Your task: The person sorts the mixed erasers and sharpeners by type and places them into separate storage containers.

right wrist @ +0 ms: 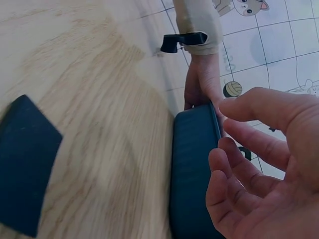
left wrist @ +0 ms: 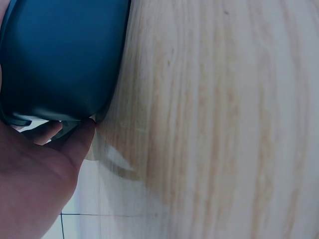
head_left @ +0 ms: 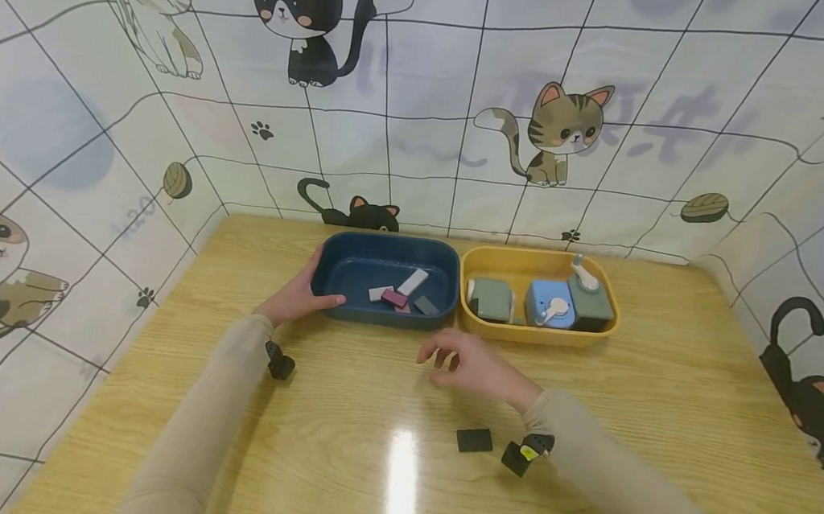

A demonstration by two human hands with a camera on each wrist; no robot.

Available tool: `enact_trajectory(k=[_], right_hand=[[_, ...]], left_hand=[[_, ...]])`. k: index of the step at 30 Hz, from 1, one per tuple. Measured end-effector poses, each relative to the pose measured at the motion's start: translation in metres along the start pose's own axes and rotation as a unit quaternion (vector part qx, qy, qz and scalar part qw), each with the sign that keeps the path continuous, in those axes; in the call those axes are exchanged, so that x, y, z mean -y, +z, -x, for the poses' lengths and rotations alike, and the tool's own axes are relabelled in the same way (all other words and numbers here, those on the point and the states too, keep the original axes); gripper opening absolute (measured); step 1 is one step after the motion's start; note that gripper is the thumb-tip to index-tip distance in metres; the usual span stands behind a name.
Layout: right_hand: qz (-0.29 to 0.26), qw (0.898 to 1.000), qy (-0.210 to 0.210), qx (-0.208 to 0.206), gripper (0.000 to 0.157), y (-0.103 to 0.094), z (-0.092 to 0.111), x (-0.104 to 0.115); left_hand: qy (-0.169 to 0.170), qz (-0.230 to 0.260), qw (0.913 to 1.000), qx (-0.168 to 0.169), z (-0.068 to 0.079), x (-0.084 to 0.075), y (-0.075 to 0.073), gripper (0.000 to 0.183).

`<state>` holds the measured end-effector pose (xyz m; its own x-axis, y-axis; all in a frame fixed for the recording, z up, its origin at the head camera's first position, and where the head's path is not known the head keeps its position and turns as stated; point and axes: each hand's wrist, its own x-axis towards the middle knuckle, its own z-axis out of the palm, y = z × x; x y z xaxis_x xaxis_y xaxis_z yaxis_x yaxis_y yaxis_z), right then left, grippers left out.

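A dark blue bin [head_left: 385, 317] stands at the back of the table, and my left hand [head_left: 300, 297] grips its left end, thumb at the front corner. In it lie small flat pieces: a white one [head_left: 412, 282], a magenta one [head_left: 394, 297], a grey one [head_left: 426, 306] and others partly covered. My right hand [head_left: 478, 365] hovers before the bin's right front corner. Its fingers are loosely bent with nothing held, as the right wrist view also shows. A flat black rectangular piece [head_left: 474, 440] lies on the table nearer me, left of the right wrist.
Right beside the blue bin stands a yellow bin [head_left: 536, 336]. It holds a grey-green block [head_left: 493, 300], a light blue block [head_left: 550, 294] with a white crank, and a dark green block [head_left: 592, 307] with a white lever. A cat-print cloth [head_left: 427, 153] hangs behind the table.
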<state>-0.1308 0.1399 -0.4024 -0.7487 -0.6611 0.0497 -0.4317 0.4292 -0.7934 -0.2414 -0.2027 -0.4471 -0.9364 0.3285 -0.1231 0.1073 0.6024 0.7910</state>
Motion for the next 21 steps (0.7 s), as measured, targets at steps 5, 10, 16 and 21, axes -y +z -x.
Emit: enact_trajectory(k=[5,10,16,21], right_hand=[[-0.01,1.0,-0.004,0.012,0.022,0.002,0.008,-0.008],[-0.013,0.999,0.002,0.032,0.023,0.004,0.014,-0.014],[0.005,0.998,0.027,0.063,0.03,0.007,0.023,-0.018],[0.037,0.995,0.03,0.091,0.036,0.006,0.031,-0.02]], left_hand=[[0.001,0.005,1.0,-0.001,-0.001,0.002,0.001,0.116],[0.003,0.005,1.0,0.0,-0.001,0.002,0.001,0.116],[0.0,0.0,1.0,0.003,-0.001,0.002,0.0,0.116],[0.0,-0.001,1.0,0.001,-0.001,0.002,0.0,0.116]])
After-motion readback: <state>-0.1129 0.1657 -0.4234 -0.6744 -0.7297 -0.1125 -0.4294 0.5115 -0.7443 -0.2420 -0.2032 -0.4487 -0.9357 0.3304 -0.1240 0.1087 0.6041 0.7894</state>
